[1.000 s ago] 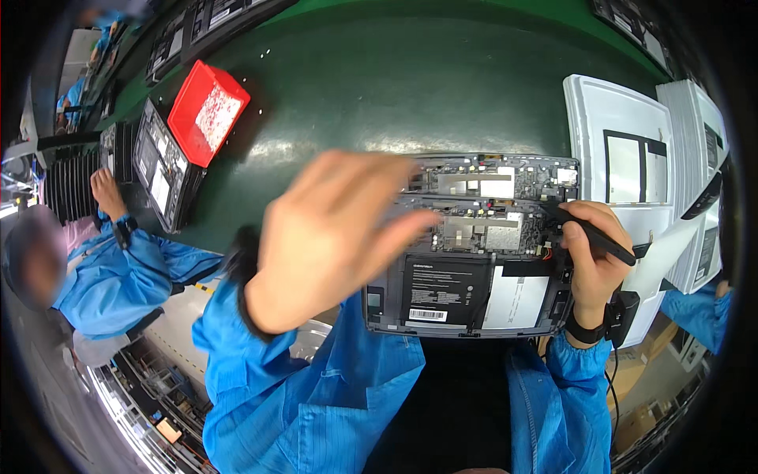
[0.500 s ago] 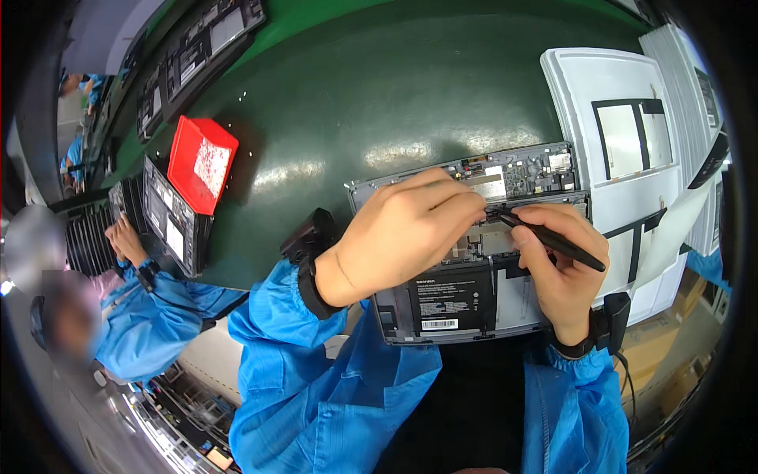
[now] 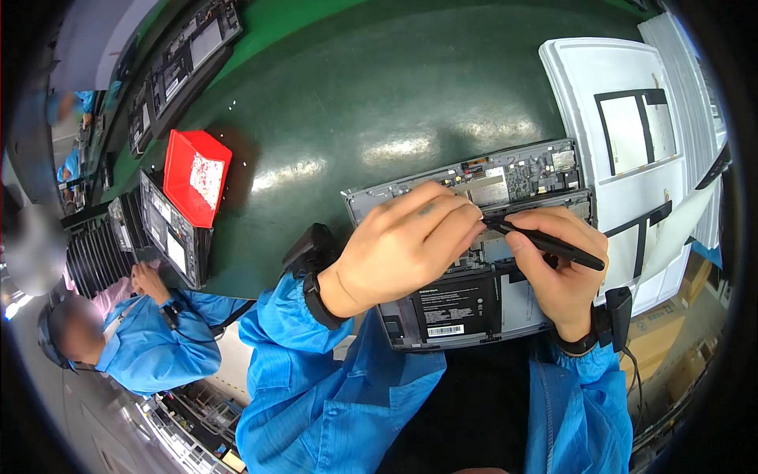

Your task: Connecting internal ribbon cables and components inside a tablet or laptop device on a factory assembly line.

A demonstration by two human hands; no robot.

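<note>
- The opened laptop base [image 3: 474,261] lies at the near edge of the green surface [image 3: 355,95].
- Left hand [image 3: 395,249] rests fingertips pinched on its circuit board.
- Right hand [image 3: 557,268] grips a black stylus tool [image 3: 545,243].
- Judged rigid but fragile; hold it by the frame edges.

I see an opened laptop base [image 3: 474,261] lying flat at lower centre-right, circuit boards and black battery exposed. A slim black pen-like tool [image 3: 545,245] lies slanted across it.

The left hand [image 3: 399,249] seemingly hides the black tool's [image 3: 553,246] tip.
</note>
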